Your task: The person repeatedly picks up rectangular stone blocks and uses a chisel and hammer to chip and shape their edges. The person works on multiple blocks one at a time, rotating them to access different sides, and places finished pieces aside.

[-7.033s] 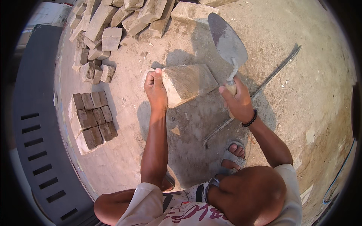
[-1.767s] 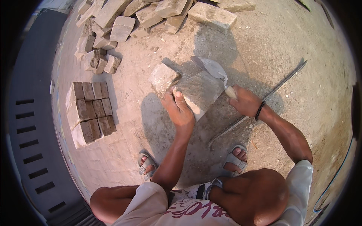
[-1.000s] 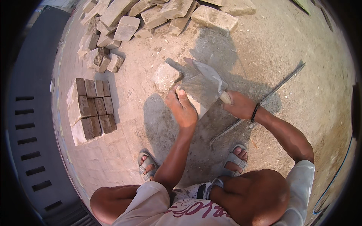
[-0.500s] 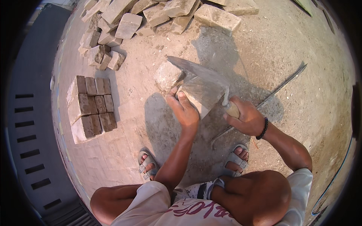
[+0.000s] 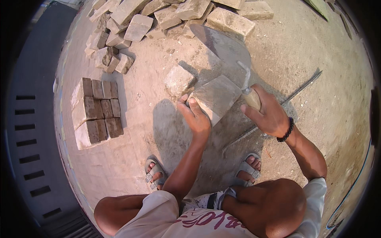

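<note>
The paving block [image 5: 216,97] looked like rough, matt concrete; the trowel [image 5: 226,45] had a dull grey metal blade and a smooth pale wooden handle; the ground [image 5: 317,119] was dusty, gritty sand; the rod [image 5: 301,87] dark metal.

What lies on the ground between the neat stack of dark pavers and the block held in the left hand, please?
Only bare, dusty ground and shadow, in the head view, between the stack of dark pavers and the block.

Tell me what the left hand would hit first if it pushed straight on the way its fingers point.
The left hand already grips the near corner of the paving block, fingers pointing up and away. Straight past that corner, the smaller loose stone on the sandy ground looks like the first thing met, though depth is hard to judge.
</note>
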`<state>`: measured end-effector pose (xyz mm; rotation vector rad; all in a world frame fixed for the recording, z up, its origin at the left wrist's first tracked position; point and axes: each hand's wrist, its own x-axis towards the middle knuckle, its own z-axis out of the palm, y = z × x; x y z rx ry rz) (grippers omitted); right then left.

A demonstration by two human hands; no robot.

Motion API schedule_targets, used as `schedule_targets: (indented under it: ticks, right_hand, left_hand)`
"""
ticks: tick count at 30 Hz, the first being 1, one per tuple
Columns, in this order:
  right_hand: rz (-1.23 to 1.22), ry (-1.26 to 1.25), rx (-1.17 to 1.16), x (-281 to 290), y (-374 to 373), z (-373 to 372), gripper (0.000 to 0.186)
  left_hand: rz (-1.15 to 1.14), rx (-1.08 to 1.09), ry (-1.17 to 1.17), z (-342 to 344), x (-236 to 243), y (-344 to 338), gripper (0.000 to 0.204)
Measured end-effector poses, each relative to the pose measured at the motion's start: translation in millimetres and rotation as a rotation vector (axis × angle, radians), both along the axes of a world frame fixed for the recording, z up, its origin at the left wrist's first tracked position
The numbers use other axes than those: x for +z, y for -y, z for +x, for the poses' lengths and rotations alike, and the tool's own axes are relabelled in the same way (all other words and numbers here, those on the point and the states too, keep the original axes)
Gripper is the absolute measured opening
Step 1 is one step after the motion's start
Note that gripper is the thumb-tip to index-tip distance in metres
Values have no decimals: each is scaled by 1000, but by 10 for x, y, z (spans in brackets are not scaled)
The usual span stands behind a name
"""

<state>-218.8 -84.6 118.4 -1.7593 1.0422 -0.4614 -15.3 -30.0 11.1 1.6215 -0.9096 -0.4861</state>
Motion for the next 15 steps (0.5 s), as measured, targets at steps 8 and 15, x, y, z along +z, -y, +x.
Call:
schedule_targets:
  ticks: [8, 15]
  right_hand:
    - [123, -146, 126, 102, 75, 123, 43]
    - [36, -195, 167, -263, 62, 60, 45]
  left_hand:
    - [-61, 20, -154, -21, -21, -58, 44]
    - [-118, 37, -111, -18, -140, 18, 39]
